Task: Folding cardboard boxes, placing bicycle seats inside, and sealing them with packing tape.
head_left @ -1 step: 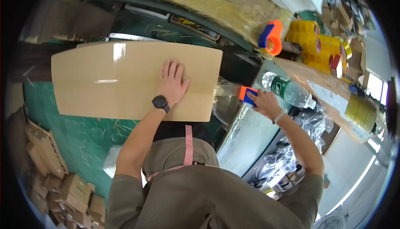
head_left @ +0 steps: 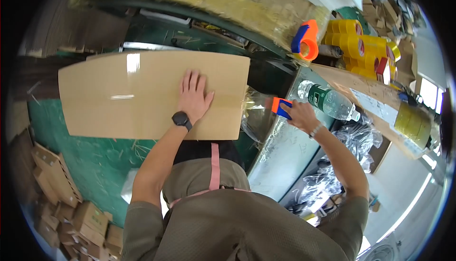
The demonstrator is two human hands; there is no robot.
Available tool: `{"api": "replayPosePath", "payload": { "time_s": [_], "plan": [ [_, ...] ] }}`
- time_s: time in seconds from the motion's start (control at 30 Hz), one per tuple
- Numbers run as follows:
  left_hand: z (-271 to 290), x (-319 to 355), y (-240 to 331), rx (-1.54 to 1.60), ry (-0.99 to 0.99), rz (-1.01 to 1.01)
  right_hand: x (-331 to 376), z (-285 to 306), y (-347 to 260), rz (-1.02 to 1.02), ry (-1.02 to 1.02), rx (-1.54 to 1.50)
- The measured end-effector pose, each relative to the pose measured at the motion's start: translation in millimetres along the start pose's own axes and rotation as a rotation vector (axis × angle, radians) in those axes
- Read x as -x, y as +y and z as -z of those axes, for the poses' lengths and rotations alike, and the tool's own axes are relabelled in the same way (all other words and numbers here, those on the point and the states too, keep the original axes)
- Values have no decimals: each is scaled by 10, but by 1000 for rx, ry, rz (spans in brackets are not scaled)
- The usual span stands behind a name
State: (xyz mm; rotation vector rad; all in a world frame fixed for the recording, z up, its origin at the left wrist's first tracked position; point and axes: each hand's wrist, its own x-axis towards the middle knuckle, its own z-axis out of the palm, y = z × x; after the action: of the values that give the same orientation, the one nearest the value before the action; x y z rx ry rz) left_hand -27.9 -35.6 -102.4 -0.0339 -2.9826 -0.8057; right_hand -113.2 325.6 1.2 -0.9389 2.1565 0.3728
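A large brown cardboard box (head_left: pixel 142 99) lies lengthwise in front of me. My left hand (head_left: pixel 194 99) rests flat on its top near the right end, fingers a little apart, with a black watch (head_left: pixel 181 118) on the wrist. Off the box's right end, my right hand (head_left: pixel 302 115) grips an orange and blue tape dispenser (head_left: pixel 276 104). A strip of clear tape (head_left: pixel 256 101) appears to span between the box's right edge and the dispenser. The dispenser's front is blurred.
Beyond the right hand lies a water bottle (head_left: pixel 332 102). A second tape dispenser (head_left: pixel 309 42) and stacked yellow tape rolls (head_left: pixel 354 42) stand at the far right. Crumpled plastic (head_left: pixel 318 187) sits beside my right arm. Folded cartons (head_left: pixel 88 223) lie at lower left on the green floor (head_left: pixel 90 166).
The view has shifted slightly, and the box's right edge sits a little farther left in it. Both hands keep their places: the left on the box, the right on the dispenser.
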Motion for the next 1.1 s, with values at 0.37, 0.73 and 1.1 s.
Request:
{"api": "replayPosePath", "payload": {
  "time_s": [0.37,0.73,1.1],
  "plan": [
    [3,98,46,-180,1,-25,-988,-135,-577,-250,181,-438],
    [163,-159,245,-63,-44,-16,-2029,1560,331,-414,1170,-255],
    [768,-3122,-1500,-122,387,32,-599,586,-1784,-677,1069,-935]
  ]
}}
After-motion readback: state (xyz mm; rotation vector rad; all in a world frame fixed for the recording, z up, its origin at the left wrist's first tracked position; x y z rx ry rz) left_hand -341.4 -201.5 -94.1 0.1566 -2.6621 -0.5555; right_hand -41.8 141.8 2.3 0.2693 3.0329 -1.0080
